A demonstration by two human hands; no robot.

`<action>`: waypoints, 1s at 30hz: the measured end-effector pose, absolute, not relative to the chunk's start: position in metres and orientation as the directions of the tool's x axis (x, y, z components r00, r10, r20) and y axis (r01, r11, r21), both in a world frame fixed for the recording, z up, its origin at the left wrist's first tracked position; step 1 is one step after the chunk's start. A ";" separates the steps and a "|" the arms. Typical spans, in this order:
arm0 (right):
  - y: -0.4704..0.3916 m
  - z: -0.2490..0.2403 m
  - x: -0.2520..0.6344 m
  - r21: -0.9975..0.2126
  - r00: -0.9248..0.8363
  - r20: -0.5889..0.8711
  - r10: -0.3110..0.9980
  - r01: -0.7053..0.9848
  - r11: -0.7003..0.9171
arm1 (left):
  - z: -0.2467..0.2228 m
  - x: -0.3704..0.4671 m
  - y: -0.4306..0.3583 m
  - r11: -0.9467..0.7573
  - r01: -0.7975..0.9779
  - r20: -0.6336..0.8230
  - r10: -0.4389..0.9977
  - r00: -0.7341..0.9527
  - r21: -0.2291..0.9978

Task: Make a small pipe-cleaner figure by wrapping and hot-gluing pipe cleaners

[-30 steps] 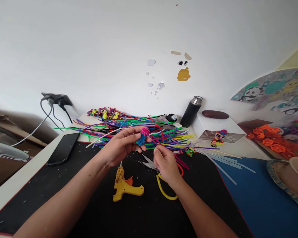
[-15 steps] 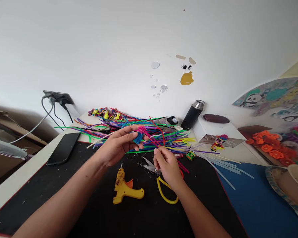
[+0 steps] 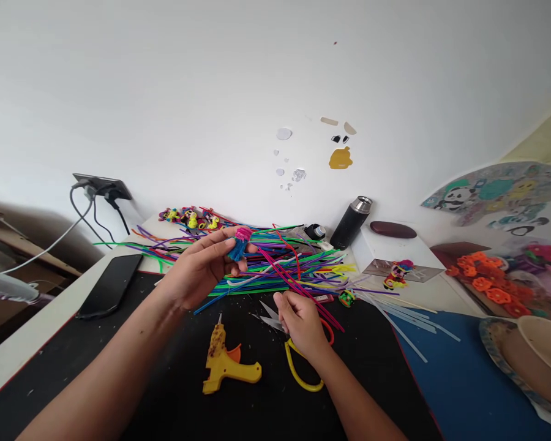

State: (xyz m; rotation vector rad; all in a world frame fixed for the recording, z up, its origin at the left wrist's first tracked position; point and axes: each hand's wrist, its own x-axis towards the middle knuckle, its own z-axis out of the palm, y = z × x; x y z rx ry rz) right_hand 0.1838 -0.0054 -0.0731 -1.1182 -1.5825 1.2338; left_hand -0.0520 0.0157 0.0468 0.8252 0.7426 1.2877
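My left hand (image 3: pixel 202 260) is raised over the heap of pipe cleaners, thumb and fingers closed on a small pipe-cleaner piece (image 3: pixel 240 243), pink on top with blue strands below. Lower and to the right, my right hand (image 3: pixel 303 321) is closed, thumb pressed to the curled fingers; whatever is in them, if anything, is hidden. Scissors (image 3: pixel 305 373) with yellow and red handles lie on the black mat under this hand, which partly covers them. Long pink pipe cleaners (image 3: pixel 282 271) stretch across the heap behind the right hand.
A yellow glue gun (image 3: pixel 229 367) lies on the mat, with a phone (image 3: pixel 112 285) at the left. Behind are multicoloured pipe cleaners (image 3: pixel 224 285), a black flask (image 3: pixel 351 222) and a white box (image 3: pixel 397 248). Clear glue sticks (image 3: pixel 411 315) and small figures (image 3: pixel 398 274) are at the right.
My left hand has shifted slightly left with the pink and blue piece, away from the right hand. The right hand sits slightly lower in view, and the view itself has tilted.
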 end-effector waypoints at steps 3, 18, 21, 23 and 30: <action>-0.006 -0.075 0.179 -0.981 -0.265 0.063 0.962 0.161 0.109 | 0.047 -0.054 0.017 0.098 -0.498 -0.035 0.990 0.134 0.861; -0.005 -0.066 0.162 -0.985 -0.360 0.027 0.933 0.147 0.086 | 0.012 -0.095 -0.016 0.064 -0.576 -0.168 0.977 -0.129 0.815; -0.004 -0.064 0.163 -0.969 -0.368 0.020 0.930 0.221 0.108 | 0.003 -0.101 -0.020 0.087 -0.600 -0.206 0.970 -0.133 0.795; -0.004 -0.063 0.164 -0.953 -0.360 0.023 0.933 0.275 0.130 | -0.004 -0.101 -0.022 0.111 -0.607 -0.231 0.965 -0.122 0.787; -0.001 -0.064 0.169 -0.911 -0.354 -0.033 0.935 0.395 0.117 | -0.018 -0.101 -0.027 0.159 -0.616 -0.250 0.966 -0.064 0.772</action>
